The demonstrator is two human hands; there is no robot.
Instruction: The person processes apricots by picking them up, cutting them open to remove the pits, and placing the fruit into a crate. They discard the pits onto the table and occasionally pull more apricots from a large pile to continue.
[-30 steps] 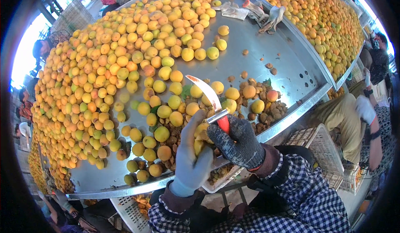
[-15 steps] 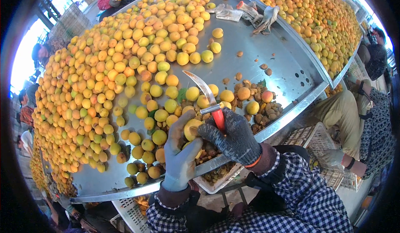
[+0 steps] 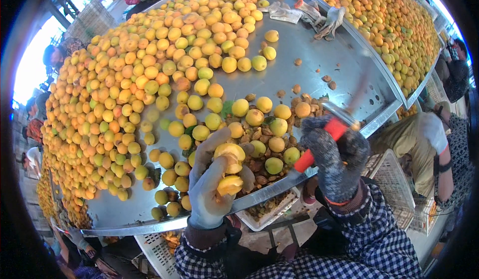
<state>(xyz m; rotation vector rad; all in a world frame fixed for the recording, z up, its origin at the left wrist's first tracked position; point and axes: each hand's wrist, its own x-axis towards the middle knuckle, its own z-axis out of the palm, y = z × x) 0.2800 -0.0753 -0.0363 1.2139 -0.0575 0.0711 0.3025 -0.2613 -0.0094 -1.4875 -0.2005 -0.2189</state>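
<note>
My left hand [image 3: 208, 191], in a pale grey glove, is closed around a split apricot [image 3: 230, 185] whose cut yellow flesh shows; whether a stone remains inside cannot be made out. To its right, my right hand [image 3: 338, 162], in a dark knit glove, grips the red handle [image 3: 336, 128] of a curved knife. Its blade [image 3: 360, 87] points up and away, smeared by motion. Both hands are above the front rim of a metal table [image 3: 299, 54]. Whole apricots [image 3: 240, 108] and brown apricot stones [image 3: 260, 180] lie just beyond them.
A large apricot heap [image 3: 115, 104] covers the table's left side. Used gloves [image 3: 327, 22] lie at the back. Below the rim stand a white tub [image 3: 272, 214] and a white crate [image 3: 154, 251]. At right are another crate [image 3: 394, 184] and a co-worker's gloved hand [image 3: 433, 132].
My right hand has swung right with the knife, away from my left hand. The apricot in my left hand now shows open. The co-worker's hand at right has risen.
</note>
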